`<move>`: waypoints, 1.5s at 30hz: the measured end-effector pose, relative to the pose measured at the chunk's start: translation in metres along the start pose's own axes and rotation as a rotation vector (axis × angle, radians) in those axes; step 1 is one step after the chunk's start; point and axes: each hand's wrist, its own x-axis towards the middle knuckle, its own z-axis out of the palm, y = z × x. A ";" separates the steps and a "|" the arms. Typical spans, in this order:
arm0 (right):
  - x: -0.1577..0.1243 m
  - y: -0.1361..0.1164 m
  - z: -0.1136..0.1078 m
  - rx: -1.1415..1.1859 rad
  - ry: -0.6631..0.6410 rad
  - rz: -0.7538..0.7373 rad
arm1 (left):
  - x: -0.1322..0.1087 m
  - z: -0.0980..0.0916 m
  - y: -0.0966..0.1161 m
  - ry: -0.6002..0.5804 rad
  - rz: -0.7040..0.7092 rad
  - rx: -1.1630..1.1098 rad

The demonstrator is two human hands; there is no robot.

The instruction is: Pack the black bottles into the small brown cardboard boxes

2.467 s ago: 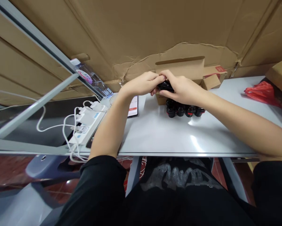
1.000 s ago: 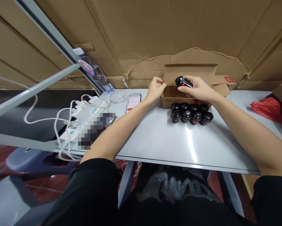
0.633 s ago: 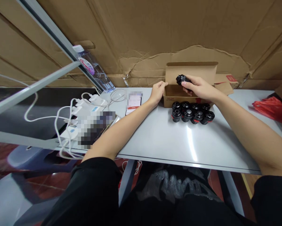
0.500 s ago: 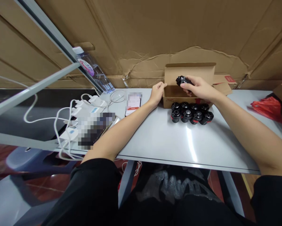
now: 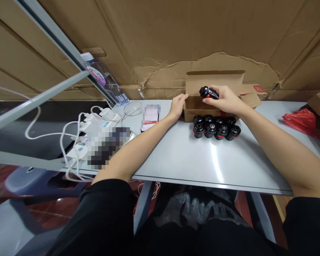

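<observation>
My right hand (image 5: 222,97) holds a black cylindrical part (image 5: 209,93) with a red spot on its side, above the open cardboard box (image 5: 197,114). The box's lid stands up at the back. At the box's left edge, my left hand (image 5: 178,106) grips the cardboard side with thumb and fingers. Several similar black parts (image 5: 210,130) stand upright in two rows on the table, just in front of the box.
On the grey table (image 5: 181,156) a phone (image 5: 150,119) lies left of the box. White cables and power strips (image 5: 106,115) are farther left, near a tilted water bottle (image 5: 105,78). A red plastic bag (image 5: 302,122) lies at the right.
The fingers of my right hand have shifted on the black part, and its red spot now shows. My left hand stays at the box's edge. The view has moved slightly.
</observation>
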 end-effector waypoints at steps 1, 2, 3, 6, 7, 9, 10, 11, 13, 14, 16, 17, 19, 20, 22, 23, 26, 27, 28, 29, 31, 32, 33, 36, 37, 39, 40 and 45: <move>0.000 -0.001 0.000 0.012 -0.005 0.006 | 0.000 0.000 -0.001 0.000 -0.001 0.011; -0.001 -0.002 0.000 0.025 -0.014 0.013 | 0.001 0.000 -0.001 0.001 0.000 0.024; -0.001 -0.002 0.000 0.040 -0.028 0.022 | 0.001 -0.001 -0.002 0.001 0.002 0.037; -0.001 -0.002 0.001 0.095 -0.069 0.038 | 0.002 -0.001 -0.003 0.001 0.015 0.056; -0.001 -0.001 0.002 0.109 -0.079 0.033 | 0.002 -0.001 -0.003 0.001 0.017 0.057; 0.000 0.000 0.002 0.121 -0.089 0.015 | 0.002 -0.001 -0.003 -0.001 0.016 0.053; 0.000 0.000 0.003 0.127 -0.088 0.012 | 0.002 -0.001 -0.002 -0.004 0.012 0.051; 0.000 0.000 0.003 0.133 -0.083 0.016 | 0.001 -0.001 -0.002 -0.007 0.008 0.049; -0.001 0.000 0.002 0.123 -0.071 0.033 | 0.001 -0.001 -0.002 -0.008 0.005 0.043; -0.001 0.000 0.001 0.104 -0.065 0.038 | 0.001 0.000 -0.002 -0.006 0.005 0.040; -0.001 0.000 0.000 0.056 -0.058 0.033 | 0.000 0.000 -0.001 -0.002 0.006 0.033; -0.001 0.000 -0.001 0.039 -0.061 0.027 | 0.000 0.000 -0.001 -0.001 0.006 0.027; 0.000 0.002 -0.002 0.029 -0.074 0.021 | 0.000 0.001 -0.001 -0.002 0.004 0.018; 0.000 0.003 -0.002 0.027 -0.085 0.020 | -0.001 0.002 -0.001 -0.002 0.003 0.015; 0.001 0.004 -0.002 0.021 -0.101 0.017 | -0.001 0.003 -0.001 0.000 0.000 0.015; 0.001 0.005 -0.001 0.019 -0.100 0.015 | -0.001 0.003 -0.001 0.002 -0.001 0.014; 0.000 0.004 -0.001 0.010 -0.084 0.009 | -0.002 0.004 -0.001 0.000 -0.007 0.011; -0.001 0.004 -0.001 0.002 -0.091 0.005 | -0.001 0.004 -0.001 -0.001 -0.006 0.015; -0.001 0.003 -0.001 -0.006 -0.103 -0.001 | -0.001 0.003 -0.001 -0.002 -0.004 0.021; -0.002 0.002 -0.001 -0.014 -0.114 -0.007 | 0.000 0.003 -0.002 -0.004 -0.001 0.028; -0.002 0.001 -0.001 -0.028 -0.113 -0.020 | 0.001 0.003 -0.003 -0.007 0.005 0.036; -0.001 0.001 -0.001 -0.035 -0.101 -0.024 | 0.001 0.003 -0.004 -0.008 0.008 0.037; -0.001 0.001 -0.001 -0.043 -0.089 -0.027 | 0.001 0.003 -0.005 -0.010 0.012 0.037; -0.001 -0.001 -0.001 -0.061 -0.095 -0.026 | 0.002 0.003 -0.006 -0.018 0.027 0.026; -0.001 -0.002 -0.002 -0.059 -0.108 -0.023 | 0.002 0.003 -0.006 -0.022 0.031 0.017; -0.003 -0.005 -0.002 -0.050 -0.139 -0.016 | 0.002 0.004 -0.005 -0.027 0.032 0.003; -0.004 -0.006 -0.002 -0.045 -0.151 -0.014 | 0.002 0.004 -0.004 -0.028 0.028 0.000; -0.001 0.001 -0.002 -0.041 -0.117 -0.021 | 0.002 0.006 -0.002 -0.014 0.008 0.008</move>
